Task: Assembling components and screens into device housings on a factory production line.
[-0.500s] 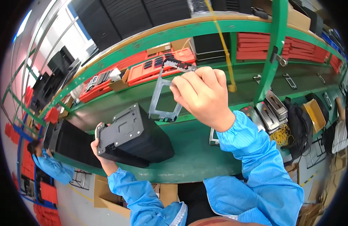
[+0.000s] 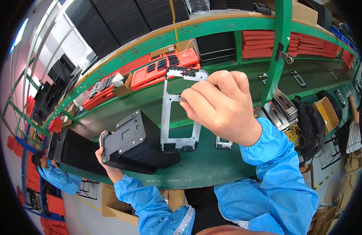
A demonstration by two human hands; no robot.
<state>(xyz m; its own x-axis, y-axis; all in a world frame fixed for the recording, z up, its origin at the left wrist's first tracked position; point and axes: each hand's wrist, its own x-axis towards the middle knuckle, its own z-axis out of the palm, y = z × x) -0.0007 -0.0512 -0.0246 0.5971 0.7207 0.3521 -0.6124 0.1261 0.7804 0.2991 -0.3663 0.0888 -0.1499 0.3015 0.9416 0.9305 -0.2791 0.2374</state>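
My right hand [image 2: 226, 107] pinches a phone middle frame [image 2: 181, 144] by its right edge, between thumb and fingers. This thin, silver-and-black rectangle hangs upright above the green bench, with large openings through it. Left of the frame stands a tall stack of black plates [image 2: 130, 131], its top plate recessed and dotted with small bright studs. My left hand [image 2: 106, 158] grips the left edge of that stack; the fingers behind it are partly hidden. A second phone frame [image 2: 224, 145] lies on the bench, partly behind my right wrist.
More black stacks [image 2: 77, 147] stand at left. Red trays [image 2: 149, 74] with dark parts line the shelf behind. A green post [image 2: 281, 51] rises at right, near piled metal frames [image 2: 283, 109] and a black bag [image 2: 306, 125]. A co-worker [image 2: 59, 176] is at far left.
My right hand has moved slightly right and down, turning the phone frame from slanted to nearly face-on. My left hand stays on the black stack.
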